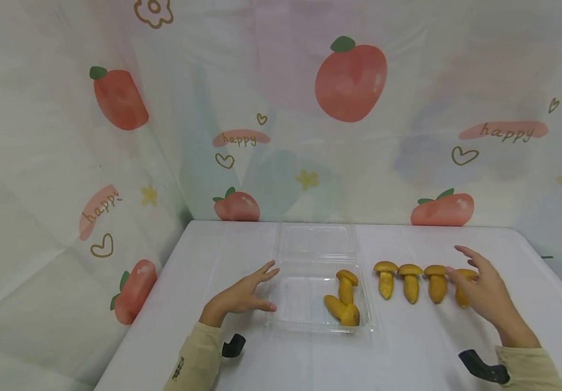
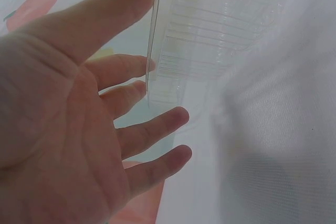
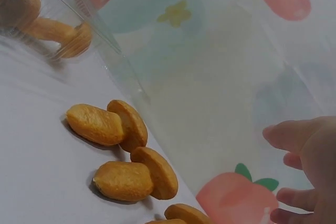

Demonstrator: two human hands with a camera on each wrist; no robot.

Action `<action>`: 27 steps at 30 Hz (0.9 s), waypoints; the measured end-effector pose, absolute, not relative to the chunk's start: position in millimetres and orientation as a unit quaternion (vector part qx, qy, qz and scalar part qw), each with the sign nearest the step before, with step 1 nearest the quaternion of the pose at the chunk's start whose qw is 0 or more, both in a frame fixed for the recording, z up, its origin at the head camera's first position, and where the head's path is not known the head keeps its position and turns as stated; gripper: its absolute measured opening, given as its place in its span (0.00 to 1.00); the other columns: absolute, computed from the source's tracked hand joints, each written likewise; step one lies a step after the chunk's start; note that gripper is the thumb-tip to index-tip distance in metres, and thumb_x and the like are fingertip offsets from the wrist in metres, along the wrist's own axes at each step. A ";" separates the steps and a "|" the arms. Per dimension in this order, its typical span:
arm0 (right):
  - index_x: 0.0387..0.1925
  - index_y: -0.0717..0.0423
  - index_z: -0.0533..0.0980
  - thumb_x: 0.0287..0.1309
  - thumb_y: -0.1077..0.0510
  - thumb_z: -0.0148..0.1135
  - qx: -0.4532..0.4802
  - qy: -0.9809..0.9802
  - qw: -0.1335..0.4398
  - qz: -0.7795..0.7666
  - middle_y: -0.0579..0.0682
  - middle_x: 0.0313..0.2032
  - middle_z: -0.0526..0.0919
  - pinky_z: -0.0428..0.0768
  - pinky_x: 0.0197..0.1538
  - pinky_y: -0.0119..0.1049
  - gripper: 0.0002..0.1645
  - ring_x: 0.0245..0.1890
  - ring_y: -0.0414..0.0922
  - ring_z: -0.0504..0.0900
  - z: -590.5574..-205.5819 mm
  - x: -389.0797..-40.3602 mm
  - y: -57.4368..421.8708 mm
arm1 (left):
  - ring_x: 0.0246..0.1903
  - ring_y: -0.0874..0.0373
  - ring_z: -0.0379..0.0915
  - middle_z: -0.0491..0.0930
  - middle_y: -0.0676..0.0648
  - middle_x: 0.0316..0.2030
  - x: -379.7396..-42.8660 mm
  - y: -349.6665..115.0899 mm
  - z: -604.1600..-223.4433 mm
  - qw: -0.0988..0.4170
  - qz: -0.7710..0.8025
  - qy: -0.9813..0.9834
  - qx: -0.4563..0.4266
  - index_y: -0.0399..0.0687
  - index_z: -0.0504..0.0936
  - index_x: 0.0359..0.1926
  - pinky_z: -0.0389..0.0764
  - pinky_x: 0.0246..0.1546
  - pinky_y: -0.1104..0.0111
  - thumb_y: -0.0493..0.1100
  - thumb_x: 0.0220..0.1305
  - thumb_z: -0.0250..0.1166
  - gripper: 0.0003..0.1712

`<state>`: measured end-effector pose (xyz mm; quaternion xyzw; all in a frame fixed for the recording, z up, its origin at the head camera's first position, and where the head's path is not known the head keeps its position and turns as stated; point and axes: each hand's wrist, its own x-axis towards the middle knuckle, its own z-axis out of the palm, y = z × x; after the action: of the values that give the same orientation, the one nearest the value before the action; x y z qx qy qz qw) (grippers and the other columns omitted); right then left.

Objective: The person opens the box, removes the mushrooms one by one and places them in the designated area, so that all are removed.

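An open clear plastic box (image 1: 300, 301) lies on the table, its hinged lid (image 1: 316, 240) folded back toward the wall. Inside, at its right side, are two yellow-brown mushrooms: one with its cap away from me (image 1: 346, 288), another lying across below it (image 1: 334, 307). My left hand (image 1: 241, 296) is at the box's left edge, fingers spread and thumb by the rim. To the right of the box, several similar mushrooms (image 1: 411, 288) stand in a row, caps toward the wall. Over the right end of this row hovers my right hand (image 1: 488, 296), fingers loosely extended and holding nothing, partly hiding the last mushroom (image 1: 461, 297).
The white table (image 1: 398, 347) runs back to a fabric wall (image 1: 383, 174) printed with fruit and hearts. Another such wall (image 1: 61, 228) closes the left side. A black strap end sticks out below each wrist.
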<state>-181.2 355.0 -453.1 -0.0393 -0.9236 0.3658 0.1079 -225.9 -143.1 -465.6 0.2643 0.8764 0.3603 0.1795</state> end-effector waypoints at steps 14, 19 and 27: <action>0.73 0.66 0.59 0.70 0.54 0.62 0.053 -0.930 0.107 0.347 0.75 0.66 0.67 0.83 0.51 0.40 0.39 0.60 0.72 0.67 -449.3 -178.3 327.2 | 0.80 0.41 0.42 0.43 0.43 0.82 -225.1 -143.7 -467.3 0.179 0.363 0.876 0.263 0.44 0.56 0.79 0.54 0.76 0.40 0.46 0.58 0.76 0.53; 0.75 0.63 0.58 0.71 0.52 0.60 0.057 -0.927 0.086 0.361 0.75 0.62 0.70 0.71 0.56 0.75 0.39 0.63 0.73 0.65 -446.2 -175.4 316.1 | 0.80 0.41 0.42 0.43 0.43 0.82 -225.5 -143.8 -468.6 0.180 0.362 0.876 0.263 0.45 0.56 0.79 0.54 0.76 0.40 0.46 0.59 0.76 0.53; 0.72 0.62 0.63 0.68 0.50 0.64 0.092 -0.932 0.109 0.334 0.71 0.66 0.70 0.81 0.57 0.47 0.38 0.60 0.68 0.70 -440.5 -172.7 301.1 | 0.80 0.41 0.42 0.43 0.43 0.82 -227.8 -143.0 -468.3 0.176 0.357 0.879 0.264 0.45 0.56 0.79 0.54 0.76 0.41 0.47 0.58 0.76 0.54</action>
<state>-172.7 301.1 -440.5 0.0921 -0.9319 0.3335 0.1086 -227.8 -143.0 -468.3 0.2641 0.8788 0.3565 0.1759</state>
